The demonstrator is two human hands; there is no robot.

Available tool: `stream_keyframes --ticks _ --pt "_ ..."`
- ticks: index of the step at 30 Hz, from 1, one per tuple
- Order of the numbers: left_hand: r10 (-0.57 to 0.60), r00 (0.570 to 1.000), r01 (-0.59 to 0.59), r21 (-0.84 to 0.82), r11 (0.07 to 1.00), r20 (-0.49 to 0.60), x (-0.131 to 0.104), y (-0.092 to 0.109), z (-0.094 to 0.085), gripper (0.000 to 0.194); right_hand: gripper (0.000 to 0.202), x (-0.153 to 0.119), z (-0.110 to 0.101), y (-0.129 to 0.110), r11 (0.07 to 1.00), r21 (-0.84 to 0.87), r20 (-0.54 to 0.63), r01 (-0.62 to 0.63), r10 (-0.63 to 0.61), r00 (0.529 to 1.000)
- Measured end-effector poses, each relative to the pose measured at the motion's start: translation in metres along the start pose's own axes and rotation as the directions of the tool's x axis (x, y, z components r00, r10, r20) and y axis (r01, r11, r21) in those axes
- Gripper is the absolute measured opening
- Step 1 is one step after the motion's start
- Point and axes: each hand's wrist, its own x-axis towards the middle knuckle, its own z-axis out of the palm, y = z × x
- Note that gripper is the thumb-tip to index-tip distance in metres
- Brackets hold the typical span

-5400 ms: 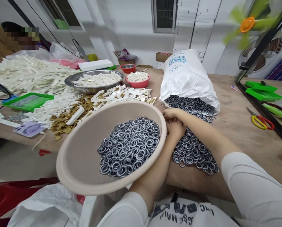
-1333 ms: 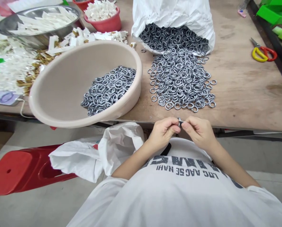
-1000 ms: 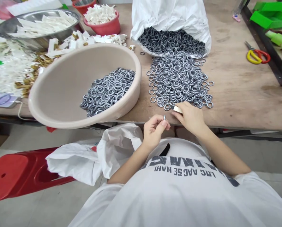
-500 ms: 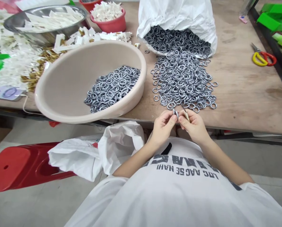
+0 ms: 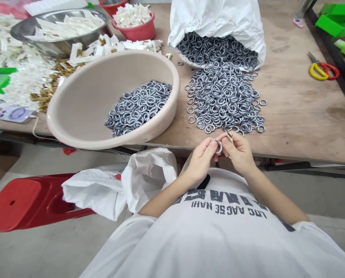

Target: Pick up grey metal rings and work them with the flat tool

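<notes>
A grey ring (image 5: 219,147) is pinched in the fingers of my left hand (image 5: 200,160), just off the table's front edge. My right hand (image 5: 239,152) is closed around a small, thin, pale tool (image 5: 229,136), whose kind I cannot make out. Its fingers meet the left ones at the ring. Straight ahead of both hands lies a heap of loose grey rings (image 5: 226,100), spilling from the mouth of a white sack (image 5: 215,17). More of these rings (image 5: 140,106) fill the right side of a large beige basin (image 5: 76,100) at left.
Scissors (image 5: 323,71) with yellow and red handles lie at right, near green bins (image 5: 339,21). Behind the basin are a steel bowl (image 5: 56,46), a red tub (image 5: 139,31) and piles of white pieces (image 5: 24,69). A red stool (image 5: 14,204) stands lower left beside white bags (image 5: 149,173).
The ring between my hands has turned to face the camera more and sits slightly lower. My right fingers and the thin tool have shifted a little. The view has moved slightly.
</notes>
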Motion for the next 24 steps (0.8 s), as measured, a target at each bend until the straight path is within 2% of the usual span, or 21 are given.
stream_keyframes --ticks 2,3,5,8,12,16,18,20,22,24 --pt "0.003 1.000 -0.003 -0.023 1.000 -0.012 0.000 0.001 -0.001 0.037 0.028 -0.003 -0.002 -0.005 0.982 -0.177 -0.083 0.068 -0.083 0.993" --pt "0.002 1.000 -0.002 -0.043 0.999 -0.021 0.001 0.001 -0.001 0.037 0.028 -0.005 -0.004 -0.007 0.952 -0.285 -0.088 0.111 -0.142 0.986" --pt "-0.013 0.999 0.009 -0.104 0.995 -0.039 0.001 0.002 -0.002 0.036 0.025 -0.010 -0.006 -0.011 0.850 -0.485 -0.015 0.206 -0.243 0.970" --pt "-0.057 0.997 0.045 -0.186 0.982 -0.060 0.002 0.001 -0.002 0.034 0.028 -0.015 -0.006 -0.014 0.701 -0.651 0.122 0.291 -0.281 0.952" --pt "-0.098 0.993 0.080 -0.224 0.971 -0.068 0.001 0.000 -0.003 0.034 0.032 -0.015 -0.002 -0.014 0.649 -0.701 0.154 0.297 -0.269 0.951" --pt "-0.141 0.989 0.124 -0.253 0.960 -0.050 0.000 0.001 -0.005 0.035 0.033 -0.016 0.000 -0.013 0.648 -0.705 0.153 0.289 -0.259 0.954" --pt "-0.153 0.988 0.144 -0.255 0.956 -0.015 -0.002 0.002 -0.005 0.036 0.032 -0.015 -0.002 -0.013 0.676 -0.684 0.150 0.273 -0.235 0.960" --pt "-0.152 0.986 0.164 -0.242 0.956 0.068 -0.005 0.003 -0.004 0.038 0.031 -0.012 -0.009 -0.011 0.725 -0.656 0.098 0.210 -0.194 0.976" --pt "-0.144 0.975 0.182 -0.232 0.956 0.171 -0.009 0.004 -0.003 0.039 0.032 -0.005 -0.017 -0.009 0.754 -0.645 -0.003 0.125 -0.166 0.986" --pt "-0.122 0.974 0.166 -0.238 0.957 0.190 -0.010 0.004 -0.004 0.038 0.033 0.004 -0.023 -0.006 0.733 -0.676 -0.077 0.073 -0.169 0.983"
